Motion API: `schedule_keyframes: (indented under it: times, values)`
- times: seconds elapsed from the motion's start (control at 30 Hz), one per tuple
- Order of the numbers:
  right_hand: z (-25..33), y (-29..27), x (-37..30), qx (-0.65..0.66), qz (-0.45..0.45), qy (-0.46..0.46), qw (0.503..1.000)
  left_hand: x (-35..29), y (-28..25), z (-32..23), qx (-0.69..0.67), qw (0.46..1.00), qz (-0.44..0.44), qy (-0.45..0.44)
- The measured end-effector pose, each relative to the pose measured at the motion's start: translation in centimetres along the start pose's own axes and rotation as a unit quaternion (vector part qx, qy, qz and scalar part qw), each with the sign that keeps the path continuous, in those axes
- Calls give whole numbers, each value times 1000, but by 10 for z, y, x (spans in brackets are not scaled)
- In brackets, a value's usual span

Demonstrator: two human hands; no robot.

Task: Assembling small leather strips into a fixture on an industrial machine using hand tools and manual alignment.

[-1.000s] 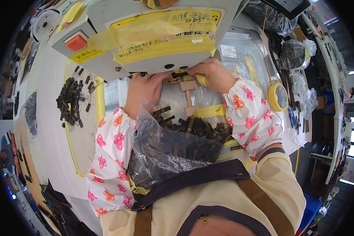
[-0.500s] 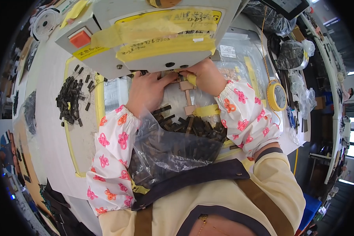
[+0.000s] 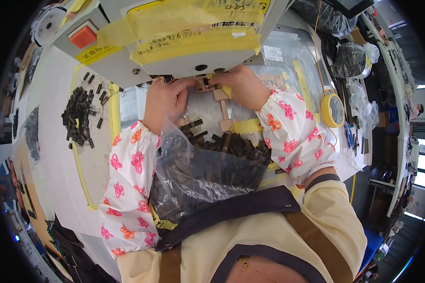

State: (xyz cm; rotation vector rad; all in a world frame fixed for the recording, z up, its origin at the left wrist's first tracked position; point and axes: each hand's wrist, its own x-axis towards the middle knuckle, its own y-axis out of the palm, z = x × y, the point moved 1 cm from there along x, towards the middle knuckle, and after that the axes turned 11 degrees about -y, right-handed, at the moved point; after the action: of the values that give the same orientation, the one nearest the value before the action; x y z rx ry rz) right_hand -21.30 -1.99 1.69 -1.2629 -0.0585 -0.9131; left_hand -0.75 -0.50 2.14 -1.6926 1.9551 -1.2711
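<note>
Both my hands work under the front edge of a grey machine head (image 3: pixel 174 66). Between them lies a small copper-coloured block (image 3: pixel 204 88), with a small black piece (image 3: pixel 206 81) at its top. My left hand (image 3: pixel 165 101) reaches its index finger to the block's left side; its thumb stands apart, and its other fingers are partly hidden. My right hand (image 3: pixel 243 87) has its fingertips pinched at the black piece, with yellow tape round one finger. More copper-coloured plates (image 3: pixel 224 111) run down from the block. A clear plastic bag (image 3: pixel 198 174) of small black pieces lies close in front of me.
At the left, a pile of black pieces with thin wires (image 3: pixel 80 113) lies on a yellow-taped board (image 3: pixel 93 165). A red button (image 3: pixel 83 37) sits on the machine's left box. To the right are a yellow tape roll (image 3: pixel 333 109) and bagged black parts (image 3: pixel 352 66).
My left hand has drawn left, away from the block's middle, and its thumb has spread from the index finger. My right hand has shifted slightly up and left. The view has moved a little.
</note>
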Motion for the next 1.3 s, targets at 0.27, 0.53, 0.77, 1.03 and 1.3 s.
schedule_keyframes:
  times: [0.27,0.53,0.77,1.03,1.3]
  values:
    - [-2,-2,5,36,21,-1,999,-1,-2,-1,1,1000,26,-3]
    - [1,-2,7,-16,34,-8,999,0,-3,-8,29,998,-8,60]
    - [2,-6,6,-106,19,-50,993,-5,-5,1,69,997,-18,21]
    - [2,-6,3,-128,33,-55,990,-6,-8,-3,181,982,-3,46]
    - [-4,-5,6,-161,53,-61,984,-1,-5,13,172,985,2,33]
